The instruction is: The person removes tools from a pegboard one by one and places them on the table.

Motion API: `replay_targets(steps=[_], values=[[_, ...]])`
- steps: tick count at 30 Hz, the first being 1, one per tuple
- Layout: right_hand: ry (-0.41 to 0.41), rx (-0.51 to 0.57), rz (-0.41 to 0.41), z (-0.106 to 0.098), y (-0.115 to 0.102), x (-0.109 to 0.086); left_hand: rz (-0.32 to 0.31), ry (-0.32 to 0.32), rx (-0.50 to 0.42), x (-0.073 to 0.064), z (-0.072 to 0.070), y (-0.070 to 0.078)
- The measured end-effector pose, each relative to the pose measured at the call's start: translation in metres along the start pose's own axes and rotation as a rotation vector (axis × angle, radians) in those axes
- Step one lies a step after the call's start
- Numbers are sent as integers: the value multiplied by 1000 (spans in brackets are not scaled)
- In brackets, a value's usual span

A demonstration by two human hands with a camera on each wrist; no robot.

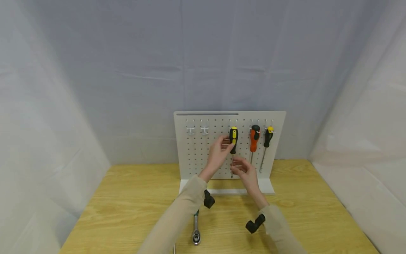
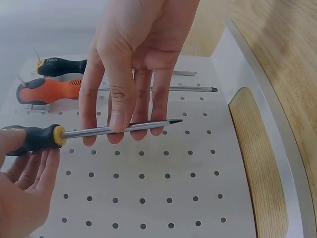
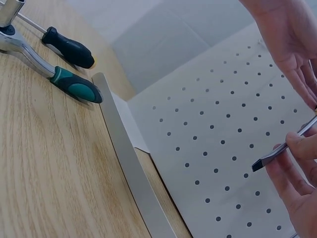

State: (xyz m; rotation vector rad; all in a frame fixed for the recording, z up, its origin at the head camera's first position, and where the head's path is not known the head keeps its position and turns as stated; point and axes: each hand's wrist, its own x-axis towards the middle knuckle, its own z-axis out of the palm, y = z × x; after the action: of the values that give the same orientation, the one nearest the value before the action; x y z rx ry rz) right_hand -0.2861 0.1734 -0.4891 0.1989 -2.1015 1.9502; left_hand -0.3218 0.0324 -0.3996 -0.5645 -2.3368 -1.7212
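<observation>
In front of a white pegboard (image 1: 200,155), a black-and-yellow screwdriver (image 1: 233,135) stands upright with its tip downward. My left hand (image 1: 218,154) holds its handle between thumb and fingers. Lower down, my right hand (image 1: 246,173) pinches the metal shaft; the left wrist view shows the thumb on one side and fingers behind. The flat, dark tip (image 3: 257,165) sticks out past the right fingers in the right wrist view. To the right hang an orange-and-black screwdriver (image 1: 254,139) and another black screwdriver with a yellow end (image 1: 268,137).
Two clear hooks (image 1: 190,131) on the board's left side hold nothing. On the wooden table (image 1: 142,197) lie a ratchet wrench (image 3: 74,85) with a green-and-black grip and a dark-handled screwdriver (image 3: 68,48). The board's white base (image 1: 266,187) rests on the table.
</observation>
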Motion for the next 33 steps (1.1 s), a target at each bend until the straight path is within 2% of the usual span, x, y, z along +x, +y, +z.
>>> replay_targets(steps=[8, 18, 33], values=[[26, -29, -66, -1, -2, -6, -1, -11, -23, -5, -1, 3], [8, 0, -18, -3, -12, -13, 28, -5, -41, -10, -2, 9], [-13, 28, -3, -2, -17, -22, 93, -11, -63, -23, -8, 13]])
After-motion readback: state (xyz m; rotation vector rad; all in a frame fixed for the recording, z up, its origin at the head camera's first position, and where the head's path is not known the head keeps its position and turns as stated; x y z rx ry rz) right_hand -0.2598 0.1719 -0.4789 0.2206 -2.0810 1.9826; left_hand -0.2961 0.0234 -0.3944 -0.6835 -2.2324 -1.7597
